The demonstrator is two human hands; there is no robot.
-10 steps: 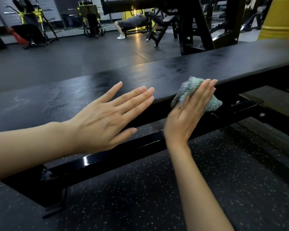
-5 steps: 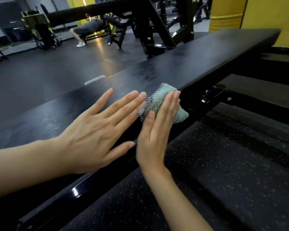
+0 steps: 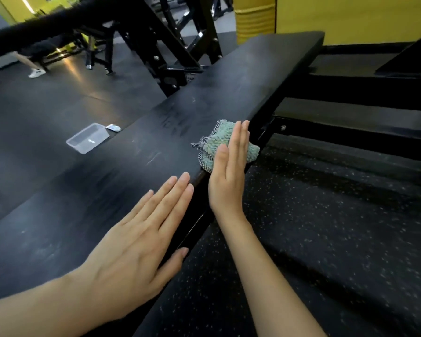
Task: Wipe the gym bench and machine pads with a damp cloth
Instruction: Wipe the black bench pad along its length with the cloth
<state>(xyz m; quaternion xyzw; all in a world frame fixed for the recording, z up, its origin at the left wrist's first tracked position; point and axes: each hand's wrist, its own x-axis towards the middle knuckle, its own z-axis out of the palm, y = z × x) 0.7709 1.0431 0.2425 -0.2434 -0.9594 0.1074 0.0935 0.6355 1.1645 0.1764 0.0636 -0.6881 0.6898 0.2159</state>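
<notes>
Black bench (image 3: 204,110) with faint grey scuffs and streaks; pale teal cloth (image 3: 220,138), ribbed, edged in a black-and-white check. Black mat (image 3: 326,239) flecked all over with small white specks, plain dark grey floor (image 3: 46,105) on the other side, black frame (image 3: 170,52). Yellow wall (image 3: 350,15) and yellow pad (image 3: 253,23) at the back, clear tub (image 3: 88,138), white shoe (image 3: 37,73)

1. No legible text, brand, number or sign anywhere.
2. Faint marks, perhaps lettering, on the dark surface (image 3: 174,122): too blurred to read.
3. Small white packet (image 3: 113,127) on the floor (image 3: 34,113): any print too small to tell.
</notes>
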